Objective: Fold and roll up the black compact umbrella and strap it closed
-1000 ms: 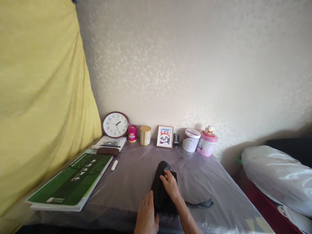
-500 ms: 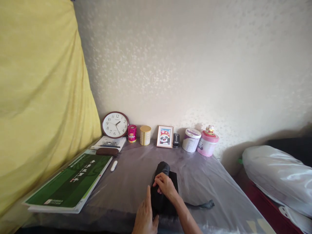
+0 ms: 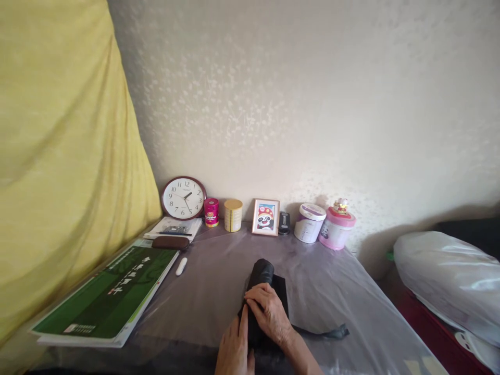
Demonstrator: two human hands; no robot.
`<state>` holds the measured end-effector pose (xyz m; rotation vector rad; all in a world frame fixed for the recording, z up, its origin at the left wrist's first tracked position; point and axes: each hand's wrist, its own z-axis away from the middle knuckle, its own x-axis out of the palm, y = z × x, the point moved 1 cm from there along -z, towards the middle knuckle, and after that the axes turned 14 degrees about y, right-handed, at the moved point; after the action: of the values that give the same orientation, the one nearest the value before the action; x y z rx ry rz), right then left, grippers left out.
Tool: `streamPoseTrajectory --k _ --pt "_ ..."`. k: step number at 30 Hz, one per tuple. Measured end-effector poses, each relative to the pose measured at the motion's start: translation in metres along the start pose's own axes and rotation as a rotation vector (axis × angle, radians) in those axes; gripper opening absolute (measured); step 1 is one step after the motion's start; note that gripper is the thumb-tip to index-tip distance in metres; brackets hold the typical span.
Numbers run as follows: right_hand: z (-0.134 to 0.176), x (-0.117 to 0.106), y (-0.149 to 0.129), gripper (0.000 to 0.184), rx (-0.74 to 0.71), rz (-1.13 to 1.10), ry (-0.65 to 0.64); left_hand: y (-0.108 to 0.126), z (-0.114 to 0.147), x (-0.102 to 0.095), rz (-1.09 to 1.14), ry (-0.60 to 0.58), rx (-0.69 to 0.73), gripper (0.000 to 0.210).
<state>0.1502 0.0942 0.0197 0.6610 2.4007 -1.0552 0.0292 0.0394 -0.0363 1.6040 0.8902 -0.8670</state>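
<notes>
Right hand (image 3: 270, 315) lies across the black roll (image 3: 261, 271), left hand (image 3: 234, 346) along its left side; whether either grips it, I cannot tell. The roll lies on the desk (image 3: 207, 297), a strap (image 3: 328, 333) to its right.

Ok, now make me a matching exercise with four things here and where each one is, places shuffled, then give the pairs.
Things:
1. Clock
2. Black bundle
3. Figurine
4. Panda picture

Places:
A. On the pink-lidded tub
B. Between the yellow tin and the black gadget
C. Just left of the magenta can
D. Touched by the left hand and right hand

Pairs: 1-C, 2-D, 3-A, 4-B
</notes>
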Motion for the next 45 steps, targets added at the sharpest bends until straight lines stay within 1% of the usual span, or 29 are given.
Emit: streamPoseTrajectory --k 2,4,9,14,16,20,23,26,29,33,37,45 --pt "-0.001 0.000 0.008 0.020 -0.068 0.020 -0.027 -0.003 -0.001 0.003 0.009 -0.031 0.006 0.084" --pt "-0.005 0.003 0.020 0.022 -0.076 0.057 -0.039 -0.005 -0.002 0.005 0.018 -0.051 0.008 0.084" --pt "-0.026 0.014 0.051 0.029 -0.061 0.117 -0.060 -0.011 -0.004 0.010 0.040 -0.085 -0.003 0.085" --pt "-0.047 0.021 0.076 0.030 0.016 0.138 -0.024 -0.015 -0.005 0.014 0.073 -0.084 -0.025 0.086" --pt "-0.055 0.022 0.084 0.030 0.089 0.116 0.000 -0.015 -0.005 0.013 0.097 -0.074 -0.029 0.085" --pt "-0.062 0.016 0.098 0.025 0.343 0.081 0.104 -0.010 -0.002 0.005 0.146 -0.024 -0.028 0.084" --pt "-0.053 -0.001 0.111 0.030 0.511 0.120 0.204 -0.004 0.002 -0.001 0.180 0.021 -0.035 0.079" --pt "-0.031 -0.024 0.121 0.034 0.693 0.124 0.261 -0.002 0.006 -0.003 0.188 0.073 -0.019 0.072" --pt "-0.004 -0.039 0.121 0.036 0.833 0.049 0.254 -0.003 0.008 0.000 0.186 0.116 -0.004 0.069" --pt "0.017 -0.040 0.104 0.037 0.914 -0.072 0.221 -0.004 0.008 0.001 0.201 0.165 0.003 0.068" --pt "0.017 -0.035 0.087 0.036 0.930 -0.128 0.206 -0.002 0.007 -0.004 0.212 0.154 -0.016 0.069" --pt "0.004 -0.025 0.069 0.032 0.921 -0.190 0.178 0.001 0.007 -0.009 0.179 0.147 -0.007 0.067"
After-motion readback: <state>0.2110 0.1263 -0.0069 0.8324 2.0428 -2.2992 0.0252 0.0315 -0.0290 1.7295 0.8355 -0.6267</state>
